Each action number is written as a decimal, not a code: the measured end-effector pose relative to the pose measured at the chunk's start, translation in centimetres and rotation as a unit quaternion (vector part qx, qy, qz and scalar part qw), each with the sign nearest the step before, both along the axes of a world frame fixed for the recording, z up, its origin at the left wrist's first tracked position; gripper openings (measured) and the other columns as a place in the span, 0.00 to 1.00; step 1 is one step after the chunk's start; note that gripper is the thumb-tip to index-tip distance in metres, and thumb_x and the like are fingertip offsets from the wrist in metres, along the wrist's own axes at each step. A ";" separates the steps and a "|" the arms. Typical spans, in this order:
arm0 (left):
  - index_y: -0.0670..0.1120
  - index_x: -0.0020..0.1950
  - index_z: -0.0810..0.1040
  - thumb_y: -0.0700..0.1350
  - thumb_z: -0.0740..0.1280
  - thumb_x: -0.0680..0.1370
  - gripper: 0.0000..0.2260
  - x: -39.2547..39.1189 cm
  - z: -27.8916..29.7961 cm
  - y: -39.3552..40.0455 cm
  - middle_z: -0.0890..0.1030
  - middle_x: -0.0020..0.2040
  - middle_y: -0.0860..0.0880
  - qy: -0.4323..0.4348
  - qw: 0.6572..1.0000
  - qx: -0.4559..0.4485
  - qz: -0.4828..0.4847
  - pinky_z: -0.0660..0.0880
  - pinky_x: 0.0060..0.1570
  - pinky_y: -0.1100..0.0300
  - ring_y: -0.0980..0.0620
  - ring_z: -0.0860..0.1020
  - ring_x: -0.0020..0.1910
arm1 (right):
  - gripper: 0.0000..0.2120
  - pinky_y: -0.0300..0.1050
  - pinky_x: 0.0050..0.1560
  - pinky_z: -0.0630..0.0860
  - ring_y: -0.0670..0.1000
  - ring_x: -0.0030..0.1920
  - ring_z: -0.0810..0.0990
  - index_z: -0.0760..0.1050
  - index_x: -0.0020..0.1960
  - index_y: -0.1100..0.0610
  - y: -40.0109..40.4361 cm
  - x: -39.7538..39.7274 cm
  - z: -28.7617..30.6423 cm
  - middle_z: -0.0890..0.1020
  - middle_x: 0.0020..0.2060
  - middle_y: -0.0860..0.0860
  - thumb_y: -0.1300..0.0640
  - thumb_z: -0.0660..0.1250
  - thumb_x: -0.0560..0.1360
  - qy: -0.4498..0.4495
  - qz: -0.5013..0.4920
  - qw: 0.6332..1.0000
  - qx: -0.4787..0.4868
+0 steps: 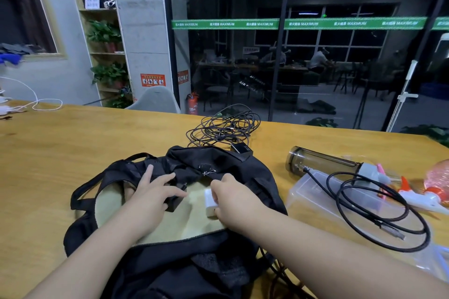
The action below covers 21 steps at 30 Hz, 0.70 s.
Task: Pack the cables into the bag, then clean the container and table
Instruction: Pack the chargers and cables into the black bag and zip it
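Note:
A black bag lies unzipped on the wooden table, its pale lining showing. My left hand rests inside the opening on a black adapter. My right hand holds a white charger plug just inside the opening. A tangled black cable with a black power brick lies behind the bag. Another black cable is coiled over a clear plastic container at the right.
A dark transparent bottle lies on its side behind the container. A white spray bottle with a pink body lies at the far right. A white cable sits at the table's far left. A grey chair stands beyond the table.

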<state>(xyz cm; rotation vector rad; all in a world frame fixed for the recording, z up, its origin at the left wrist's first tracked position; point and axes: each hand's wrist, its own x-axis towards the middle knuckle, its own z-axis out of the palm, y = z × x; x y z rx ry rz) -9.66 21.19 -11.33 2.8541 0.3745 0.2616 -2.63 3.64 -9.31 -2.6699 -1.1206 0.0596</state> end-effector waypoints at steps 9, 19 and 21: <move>0.53 0.67 0.66 0.58 0.68 0.70 0.28 -0.6 0.2 0.2 0.68 0.57 0.54 0.006 0.999 -0.023 0.033 0.63 0.65 0.58 0.52 0.60 0.65 | 0.11 0.46 0.43 0.63 0.60 0.50 0.72 0.67 0.60 0.59 -0.1 -0.2 -0.3 0.71 0.55 0.58 0.57 0.55 0.80 -0.001 -0.013 1.000 -0.021; 0.56 0.45 0.62 0.68 0.59 0.71 0.17 -0.6 0.5 -1.3 0.75 0.42 0.57 0.049 0.994 -0.095 0.039 0.61 0.63 0.47 0.48 0.60 0.71 | 0.10 0.48 0.45 0.66 0.60 0.57 0.72 0.64 0.56 0.58 -0.6 -0.2 -0.2 0.74 0.57 0.57 0.54 0.58 0.78 0.034 -0.024 0.999 -0.002; 0.53 0.46 0.61 0.65 0.57 0.75 0.16 -0.1 0.8 -1.9 0.76 0.44 0.54 0.072 0.993 -0.078 0.049 0.54 0.67 0.44 0.48 0.49 0.75 | 0.08 0.48 0.45 0.66 0.60 0.57 0.72 0.64 0.53 0.57 -0.5 -0.1 -0.3 0.74 0.56 0.58 0.54 0.57 0.78 0.032 -0.025 0.999 -0.008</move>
